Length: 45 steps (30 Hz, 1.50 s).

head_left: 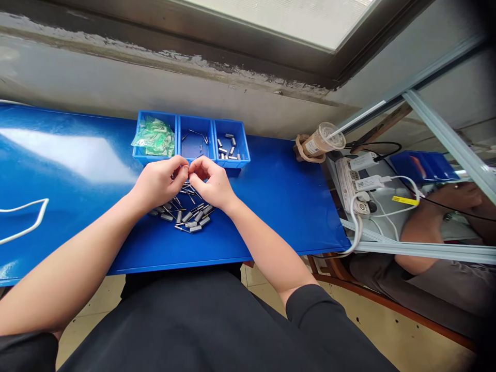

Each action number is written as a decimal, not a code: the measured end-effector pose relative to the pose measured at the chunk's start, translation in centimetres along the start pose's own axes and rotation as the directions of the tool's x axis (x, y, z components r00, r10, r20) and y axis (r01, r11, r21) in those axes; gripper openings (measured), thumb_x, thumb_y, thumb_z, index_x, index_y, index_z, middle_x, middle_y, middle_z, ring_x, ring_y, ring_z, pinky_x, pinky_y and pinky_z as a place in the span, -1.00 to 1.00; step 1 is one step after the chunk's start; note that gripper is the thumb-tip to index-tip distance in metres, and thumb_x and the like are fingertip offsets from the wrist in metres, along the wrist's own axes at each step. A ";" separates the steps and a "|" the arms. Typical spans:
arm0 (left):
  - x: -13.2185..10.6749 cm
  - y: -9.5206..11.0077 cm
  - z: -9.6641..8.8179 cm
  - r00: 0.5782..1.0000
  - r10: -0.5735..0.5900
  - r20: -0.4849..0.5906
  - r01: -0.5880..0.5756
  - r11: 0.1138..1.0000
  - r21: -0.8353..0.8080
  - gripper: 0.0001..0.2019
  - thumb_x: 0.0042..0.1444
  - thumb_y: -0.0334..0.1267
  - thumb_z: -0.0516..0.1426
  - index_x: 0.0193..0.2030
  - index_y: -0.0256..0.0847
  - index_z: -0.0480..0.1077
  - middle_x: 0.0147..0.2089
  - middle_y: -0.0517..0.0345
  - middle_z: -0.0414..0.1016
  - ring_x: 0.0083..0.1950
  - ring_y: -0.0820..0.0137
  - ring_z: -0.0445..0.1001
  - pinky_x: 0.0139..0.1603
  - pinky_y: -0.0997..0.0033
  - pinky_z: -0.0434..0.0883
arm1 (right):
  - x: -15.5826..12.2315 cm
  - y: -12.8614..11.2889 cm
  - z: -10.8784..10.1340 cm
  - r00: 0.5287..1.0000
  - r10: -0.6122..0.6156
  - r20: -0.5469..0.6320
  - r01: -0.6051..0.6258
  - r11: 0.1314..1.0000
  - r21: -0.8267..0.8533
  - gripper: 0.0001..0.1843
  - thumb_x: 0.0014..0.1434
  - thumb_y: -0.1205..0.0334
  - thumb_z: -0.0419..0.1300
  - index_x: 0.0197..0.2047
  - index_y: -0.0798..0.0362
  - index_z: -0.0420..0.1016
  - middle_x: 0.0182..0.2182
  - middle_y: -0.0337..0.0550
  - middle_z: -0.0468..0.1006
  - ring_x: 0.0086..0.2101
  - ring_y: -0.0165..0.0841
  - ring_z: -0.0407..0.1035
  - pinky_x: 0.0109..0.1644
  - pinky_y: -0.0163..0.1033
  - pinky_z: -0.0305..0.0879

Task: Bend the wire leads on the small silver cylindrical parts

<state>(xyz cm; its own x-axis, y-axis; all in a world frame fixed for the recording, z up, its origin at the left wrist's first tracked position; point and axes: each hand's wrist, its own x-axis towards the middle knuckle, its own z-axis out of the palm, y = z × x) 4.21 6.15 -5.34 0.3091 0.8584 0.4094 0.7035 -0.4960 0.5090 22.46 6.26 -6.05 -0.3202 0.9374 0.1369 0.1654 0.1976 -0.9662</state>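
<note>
Bare left hand [158, 182] and right hand [212, 182] meet above loose steel bits [186, 214].
Whether either grip holds anything can't be told; three blue plastic bins [192, 138] stand just beyond, along the glossy blue bench's [279, 206] far edge.

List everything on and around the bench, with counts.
bench top: 1, blue, under everything below
parts bins: 3, blue, row at far edge
sachets: several, green, left bin
metal pins: several, silver, middle bin
metal cylinders: several, silver, right bin
loose metal bits: many, silver, heaped below hands
plastic cup: 1, clear, right end
power strip: 1, white, beyond right end
cable: 1, white, left
left hand: 1, bare, above heap
right hand: 1, bare, above heap
</note>
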 end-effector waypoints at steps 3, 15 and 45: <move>0.0 0.1 -0.1 1.000 0.000 0.014 0.000 1.000 0.002 -0.73 0.35 -0.11 0.04 -0.17 -0.16 0.52 -0.37 0.11 0.59 -0.40 0.36 0.49 -0.35 0.42 0.33 | 0.0 -0.1 0.0 1.000 0.012 0.009 -0.012 1.000 -0.001 -0.93 0.26 0.25 0.20 -0.22 0.01 0.36 -0.36 -0.30 0.51 -0.39 -0.46 0.32 -0.22 -0.27 0.34; 0.0 0.0 -0.1 1.000 0.004 0.018 -0.004 1.000 0.004 -0.71 0.36 -0.11 0.03 -0.16 -0.17 0.53 -0.36 0.10 0.60 -0.40 0.36 0.49 -0.34 0.42 0.34 | -0.1 -0.2 0.2 1.000 0.016 0.011 -0.017 0.999 0.040 -0.92 0.27 0.26 0.20 -0.22 0.00 0.34 -0.34 -0.30 0.49 -0.39 -0.47 0.32 -0.23 -0.27 0.35; -0.1 0.0 0.0 1.000 0.021 0.010 -0.021 1.000 -0.001 -0.69 0.36 -0.12 0.01 -0.14 -0.21 0.53 -0.36 0.10 0.59 -0.40 0.38 0.48 -0.34 0.43 0.32 | -0.1 0.0 0.3 1.000 -0.011 0.001 0.011 0.999 0.047 -0.94 0.26 0.26 0.20 -0.23 0.01 0.36 -0.36 -0.31 0.49 -0.39 -0.47 0.33 -0.24 -0.27 0.34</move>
<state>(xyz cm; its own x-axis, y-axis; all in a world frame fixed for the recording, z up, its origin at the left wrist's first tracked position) 4.21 6.07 -5.35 0.3304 0.8489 0.4125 0.6961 -0.5143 0.5009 22.21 6.12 -6.14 -0.3232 0.9348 0.1474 0.1180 0.1944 -0.9738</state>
